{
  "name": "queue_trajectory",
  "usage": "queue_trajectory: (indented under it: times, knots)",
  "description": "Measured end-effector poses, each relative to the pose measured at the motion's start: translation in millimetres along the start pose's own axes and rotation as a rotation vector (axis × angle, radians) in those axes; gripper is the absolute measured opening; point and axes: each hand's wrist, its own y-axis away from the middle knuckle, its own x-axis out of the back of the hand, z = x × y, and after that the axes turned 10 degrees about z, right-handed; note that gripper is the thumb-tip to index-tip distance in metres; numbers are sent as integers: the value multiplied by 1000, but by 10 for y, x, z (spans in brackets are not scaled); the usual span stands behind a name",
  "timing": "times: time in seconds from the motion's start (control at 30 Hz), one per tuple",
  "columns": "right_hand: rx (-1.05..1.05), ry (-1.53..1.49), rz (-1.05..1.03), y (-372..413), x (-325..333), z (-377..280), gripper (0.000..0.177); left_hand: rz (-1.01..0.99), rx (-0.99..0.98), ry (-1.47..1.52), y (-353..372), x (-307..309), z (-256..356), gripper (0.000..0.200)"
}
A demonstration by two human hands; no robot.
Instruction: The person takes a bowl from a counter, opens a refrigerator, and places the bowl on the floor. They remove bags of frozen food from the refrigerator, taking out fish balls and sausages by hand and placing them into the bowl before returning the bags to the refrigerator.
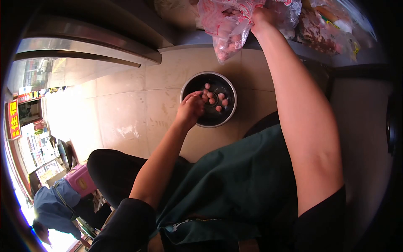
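A round metal bowl (233,110) stands on the tiled floor with several pinkish-brown balls (210,95) in it. My left hand (192,108) is over the bowl's left side, its fingers curled beside the balls; whether anything is inside them is hidden. Higher up, my right hand (262,20) grips a clear plastic bag (228,35) with red print, which hangs over the edge of a compartment. Similar pinkish balls show through the bag's lower part.
More bagged food (321,33) lies in the compartment at the top right. A metal door or drawer front (92,50) juts in at the upper left. A person in blue (56,206) bends at the lower left, near a pink container (80,180).
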Motion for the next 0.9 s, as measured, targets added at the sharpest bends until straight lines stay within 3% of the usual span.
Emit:
queue_trajectory:
  times: [0.03, 0.07, 0.13, 0.27, 0.33, 0.43, 0.63, 0.73, 0.8, 0.9]
  knots:
    - [-435, -99, 115, 48, -497, -450, 53, 1, -3, -3, -33, 29, -19, 31]
    - [-436, -102, 115, 124, 21, -27, 53, -116, 8, 17, -74, 42, -50, 33]
    - [144, 56, -317, 589, -48, -116, 48, -236, 23, 37, -120, 69, -87, 36]
    - [155, -4, -414, 883, 90, -204, 41, -236, 57, 102, -75, 60, -89, 37]
    - [277, 105, -224, 839, 0, -145, 28, -236, 73, 131, -38, 52, -67, 41]
    - [351, 102, -178, 808, -28, -117, 24, -238, 98, 175, 20, 26, -15, 50]
    - [218, 127, -284, 819, 8, -160, 18, -232, 211, 248, 163, -26, 147, 57]
    - [203, 108, -278, 841, -3, -166, 16, -188, 178, 135, 127, -48, 120, 53]
    - [214, 110, -260, 860, -8, -168, 15, -199, 340, 208, 79, -41, 95, 50]
    - [243, 120, -242, 721, -42, -68, 13, -183, 322, 240, -3, -47, -44, 48]
